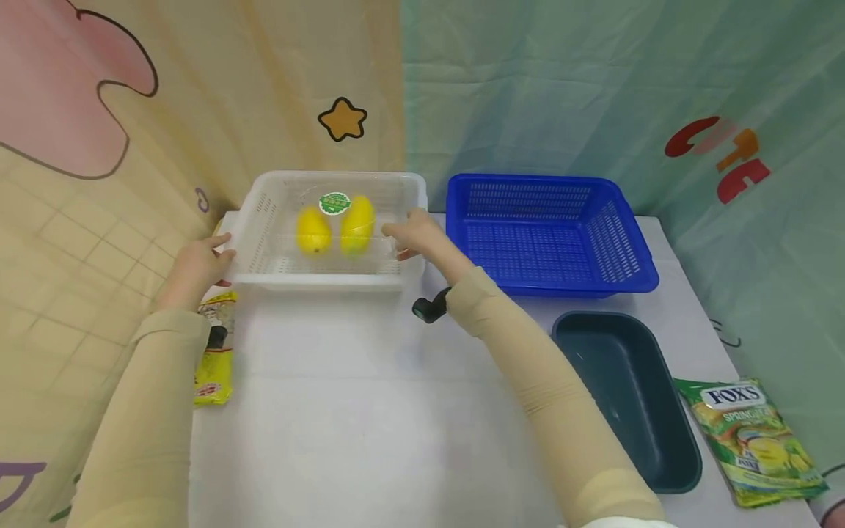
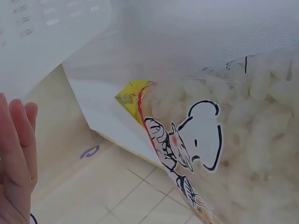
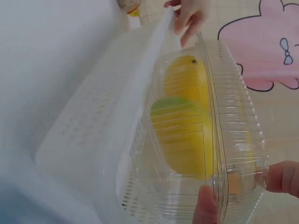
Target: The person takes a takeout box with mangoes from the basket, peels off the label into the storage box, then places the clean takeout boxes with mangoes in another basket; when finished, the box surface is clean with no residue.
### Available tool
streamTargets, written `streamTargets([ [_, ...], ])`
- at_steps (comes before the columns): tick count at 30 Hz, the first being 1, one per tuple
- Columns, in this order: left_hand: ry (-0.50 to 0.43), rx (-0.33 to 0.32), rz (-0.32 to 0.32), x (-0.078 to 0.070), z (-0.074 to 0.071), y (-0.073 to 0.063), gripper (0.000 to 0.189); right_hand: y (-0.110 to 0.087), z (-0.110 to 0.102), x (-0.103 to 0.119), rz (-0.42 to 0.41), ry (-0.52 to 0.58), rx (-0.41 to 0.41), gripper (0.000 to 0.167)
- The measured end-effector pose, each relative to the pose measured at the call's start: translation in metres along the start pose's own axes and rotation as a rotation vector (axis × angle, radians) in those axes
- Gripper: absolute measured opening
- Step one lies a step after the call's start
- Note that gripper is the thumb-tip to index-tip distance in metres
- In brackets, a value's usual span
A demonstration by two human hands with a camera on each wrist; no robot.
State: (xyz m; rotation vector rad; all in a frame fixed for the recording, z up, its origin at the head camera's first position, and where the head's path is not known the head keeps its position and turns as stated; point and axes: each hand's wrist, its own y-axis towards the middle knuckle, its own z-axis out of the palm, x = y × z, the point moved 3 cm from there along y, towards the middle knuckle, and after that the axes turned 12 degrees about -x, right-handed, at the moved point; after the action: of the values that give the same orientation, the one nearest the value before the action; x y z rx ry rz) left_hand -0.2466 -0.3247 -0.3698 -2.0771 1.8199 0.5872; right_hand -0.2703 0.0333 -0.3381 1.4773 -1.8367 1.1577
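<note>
Two yellow mangoes point(image 1: 357, 226) lie inside a clear plastic box point(image 3: 233, 121) with a green-and-white label. The box sits in a white slotted basket point(image 1: 317, 281) at the back left. My right hand point(image 1: 420, 233) pinches the box's right end; its thumb point(image 3: 205, 207) and a finger point(image 3: 282, 177) show on either side of the box rim. At the basket's left side is my left hand point(image 1: 198, 264), fingertips right at the basket's edge. In the left wrist view its fingers point(image 2: 18, 144) are fairly straight and hold nothing.
A blue basket point(image 1: 528, 290) stands right of the white one. Nearer are a dark green tub point(image 1: 627, 381) and a green FOX'S bag point(image 1: 752, 440). A yellow snack packet point(image 1: 214, 367) lies by the left table edge. A small black object point(image 1: 430, 306) shows near the right sleeve.
</note>
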Motion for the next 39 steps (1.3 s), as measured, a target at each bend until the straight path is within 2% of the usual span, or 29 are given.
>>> streamTargets([
  [3, -0.016, 0.007, -0.01, 0.001, -0.001, -0.001, 0.055, -0.017, -0.029, -0.003, -0.005, 0.008, 0.012, 0.079],
  [8, -0.027, 0.012, -0.003, 0.004, -0.001, -0.001, 0.055, -0.058, -0.081, -0.024, -0.064, -0.063, 0.039, 0.079],
  [11, -0.024, 0.0, 0.008, 0.003, -0.002, 0.001, 0.055, -0.09, -0.106, -0.051, -0.09, -0.064, 0.075, 0.079],
  [15, -0.023, -0.01, 0.012, 0.001, -0.005, 0.003, 0.055, -0.126, -0.121, -0.091, -0.084, -0.014, 0.134, 0.079],
  [19, -0.023, -0.007, 0.006, 0.001, -0.003, 0.001, 0.055, -0.149, -0.116, -0.129, -0.064, 0.032, 0.187, 0.08],
  [25, -0.049, -0.009, -0.007, 0.005, 0.001, -0.002, 0.056, -0.165, -0.09, -0.172, 0.026, 0.072, 0.247, 0.083],
  [30, -0.072, -0.023, -0.004, 0.008, 0.002, -0.001, 0.055, -0.159, -0.077, -0.186, 0.069, 0.053, 0.222, 0.083],
  [39, -0.073, -0.009, -0.022, 0.008, 0.005, 0.001, 0.057, -0.142, -0.075, -0.198, 0.132, 0.035, 0.237, 0.082],
])
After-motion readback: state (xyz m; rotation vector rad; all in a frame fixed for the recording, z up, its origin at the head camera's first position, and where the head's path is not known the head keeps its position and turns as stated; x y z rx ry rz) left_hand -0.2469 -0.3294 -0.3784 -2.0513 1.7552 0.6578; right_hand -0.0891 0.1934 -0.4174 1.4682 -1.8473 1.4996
